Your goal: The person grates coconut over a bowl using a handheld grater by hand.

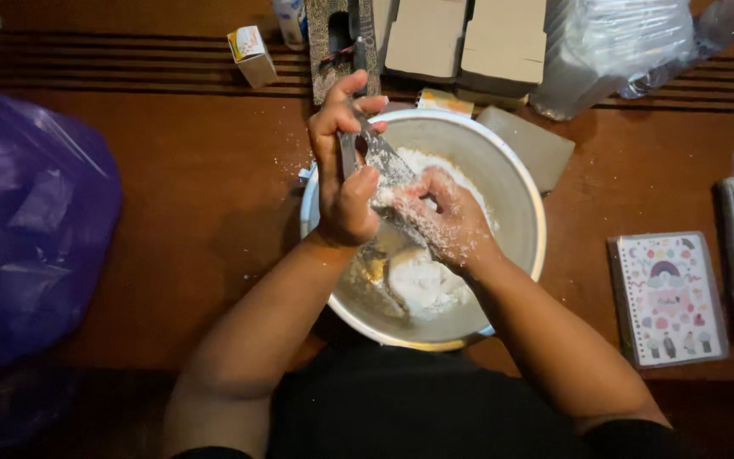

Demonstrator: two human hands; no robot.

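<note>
White flour covers the right hand (445,223), which lies palm down over the metal bowl (516,191), its fingers bent and pressing against the blade of a metal scraper (381,157). Its arm comes up from the lower right with the elbow bent. The left hand (343,174) is closed around the handle of this scraper, the thumb on top and the index finger stretched upward along it; its forearm rises from the lower left, almost straight. Both hands meet above the left half of the bowl, touching the tool together.

Inside the bowl a lump of white dough (418,280) sits near the front wall, below the hands, with loose flour (435,166) behind them. The bowl stands on a brown wooden table (197,212), just in front of the person's body.

Most of the scraper is covered by the two hands, so its full shape is hard to see. At the right a spiral notebook (669,297) lies flat, and a purple plastic bag (27,221) at the left is blurred and cut by the frame.
</note>
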